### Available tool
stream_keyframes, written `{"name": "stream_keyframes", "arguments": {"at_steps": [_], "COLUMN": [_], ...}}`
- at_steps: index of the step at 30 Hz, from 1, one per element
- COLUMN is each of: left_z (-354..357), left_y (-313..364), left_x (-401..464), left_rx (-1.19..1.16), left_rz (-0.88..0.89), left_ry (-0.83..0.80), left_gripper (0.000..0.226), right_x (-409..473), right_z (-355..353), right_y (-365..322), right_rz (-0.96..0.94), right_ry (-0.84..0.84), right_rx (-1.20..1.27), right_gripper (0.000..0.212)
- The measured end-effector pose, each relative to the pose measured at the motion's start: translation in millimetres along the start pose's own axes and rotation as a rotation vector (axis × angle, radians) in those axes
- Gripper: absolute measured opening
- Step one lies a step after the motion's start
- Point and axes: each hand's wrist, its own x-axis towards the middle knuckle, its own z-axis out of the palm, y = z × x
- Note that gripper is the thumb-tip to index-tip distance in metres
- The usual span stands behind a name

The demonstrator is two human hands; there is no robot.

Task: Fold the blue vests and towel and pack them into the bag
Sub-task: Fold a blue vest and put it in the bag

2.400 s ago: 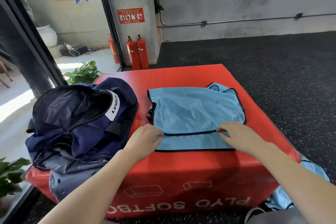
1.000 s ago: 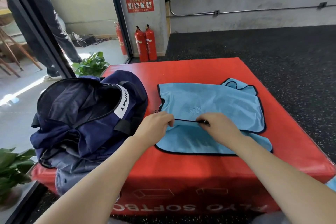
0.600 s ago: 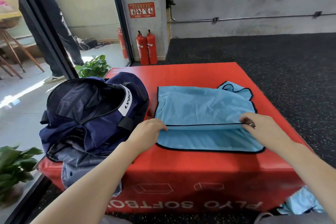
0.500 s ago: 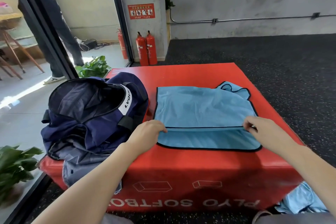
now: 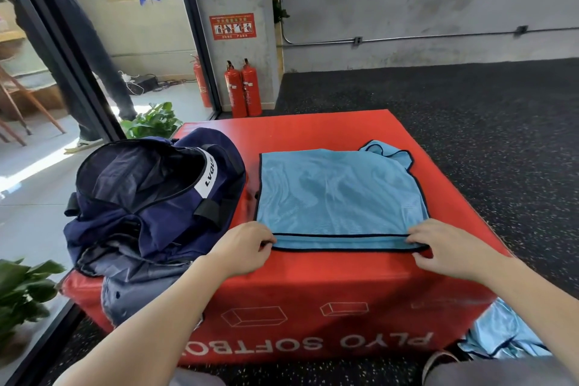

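A light blue mesh vest [image 5: 338, 194] with black trim lies flat on the red soft box [image 5: 313, 285], its upper layer reaching almost to the near hem. My left hand [image 5: 244, 247] pinches the near left corner of the vest. My right hand [image 5: 448, 247] pinches the near right corner. A navy duffel bag [image 5: 150, 197] sits open on the left part of the box, its mouth facing up and left. More light blue fabric [image 5: 501, 335] lies on the floor at the box's lower right.
Two red fire extinguishers [image 5: 242, 88] stand by the concrete pillar behind the box. Potted plants [image 5: 150, 121] sit at the left, beside a glass door frame. A person's legs [image 5: 94, 72] are beyond the glass. Dark rubber flooring [image 5: 470, 110] surrounds the box.
The vest's upper layer has been drawn toward me, so its edge now lies close to the near hem. Both hands moved nearer to me, at the vest's corners.
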Motion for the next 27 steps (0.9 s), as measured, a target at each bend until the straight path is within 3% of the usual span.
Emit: {"name": "stream_keyframes", "arguments": {"at_steps": [3, 6, 13, 17, 20, 24, 27], "left_z": [-3, -4, 2, 11, 12, -10, -51], "left_y": [3, 4, 4, 4, 0, 0, 9], "left_x": [-1, -1, 4, 11, 15, 24, 35], "left_rx": [-0.012, 0.002, 0.105, 0.155, 0.103, -0.038, -0.091], "left_rz": [0.006, -0.021, -0.057, -0.011, -0.021, -0.087, -0.148], "left_ry": [0.017, 0.009, 0.013, 0.031, 0.079, 0.275, 0.408], "left_gripper": [0.025, 0.040, 0.045, 0.022, 0.024, 0.022, 0.024], "right_x": [1, 4, 6, 8, 12, 18, 26], "right_z": [4, 7, 5, -2, -5, -21, -58], "right_y": [-1, -1, -8, -9, -6, -2, -5], "right_rz": [-0.041, -0.031, 0.335, 0.294, 0.161, 0.056, 0.107], "right_ry": [0.084, 0.121, 0.180, 0.131, 0.069, 0.180, 0.298], "right_rx": [-0.041, -0.014, 0.471, 0.403, 0.240, 0.137, 0.149], "right_gripper": [0.016, 0.011, 0.015, 0.020, 0.024, 0.016, 0.014]}}
